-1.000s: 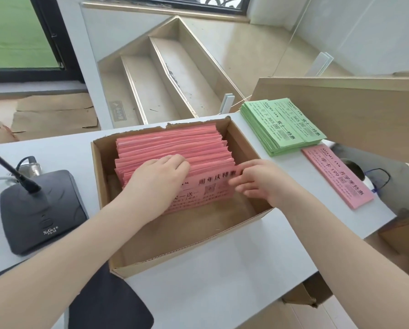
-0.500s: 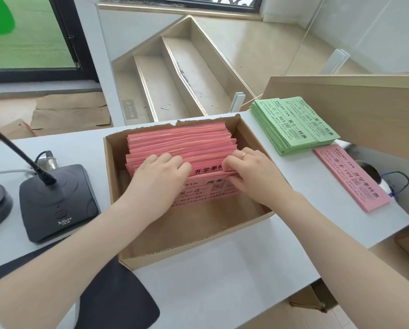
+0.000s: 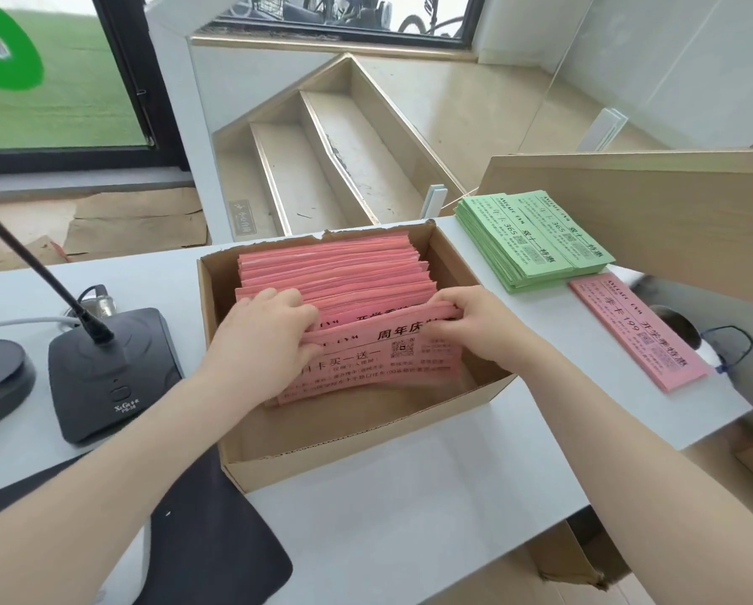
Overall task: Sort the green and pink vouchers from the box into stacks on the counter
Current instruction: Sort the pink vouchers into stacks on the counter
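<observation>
Both my bare forearms reach forward, angling in toward each other. My left hand (image 3: 263,338) is palm down with fingers curled over, thumb tucked underneath. My right hand (image 3: 475,323) pinches with fingertips bent, knuckles up, wrist slightly raised.

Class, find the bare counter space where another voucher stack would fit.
Bare counter lies in front of the box, between both forearms, and between the box and the microphone base. Right of the box is crowded: green stack, pink stack.
</observation>
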Action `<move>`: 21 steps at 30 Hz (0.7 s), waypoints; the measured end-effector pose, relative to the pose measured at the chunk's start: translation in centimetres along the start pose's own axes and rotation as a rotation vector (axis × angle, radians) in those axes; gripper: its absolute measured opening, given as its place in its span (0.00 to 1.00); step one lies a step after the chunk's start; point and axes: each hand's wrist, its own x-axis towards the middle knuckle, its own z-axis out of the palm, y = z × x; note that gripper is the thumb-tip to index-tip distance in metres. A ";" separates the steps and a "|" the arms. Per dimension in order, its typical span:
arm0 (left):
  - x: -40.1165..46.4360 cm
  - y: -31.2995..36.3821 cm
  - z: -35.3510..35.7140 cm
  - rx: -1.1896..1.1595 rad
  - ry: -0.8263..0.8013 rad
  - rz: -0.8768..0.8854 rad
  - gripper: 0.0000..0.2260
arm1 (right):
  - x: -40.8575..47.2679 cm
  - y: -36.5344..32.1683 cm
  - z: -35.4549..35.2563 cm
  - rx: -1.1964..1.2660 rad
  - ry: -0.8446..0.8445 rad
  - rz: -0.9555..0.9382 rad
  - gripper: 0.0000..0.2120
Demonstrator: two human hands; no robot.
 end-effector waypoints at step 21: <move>-0.8 15.1 -3.0 -1.423 0.230 -0.161 0.14 | -10.0 3.9 -11.5 0.938 0.319 -0.245 0.12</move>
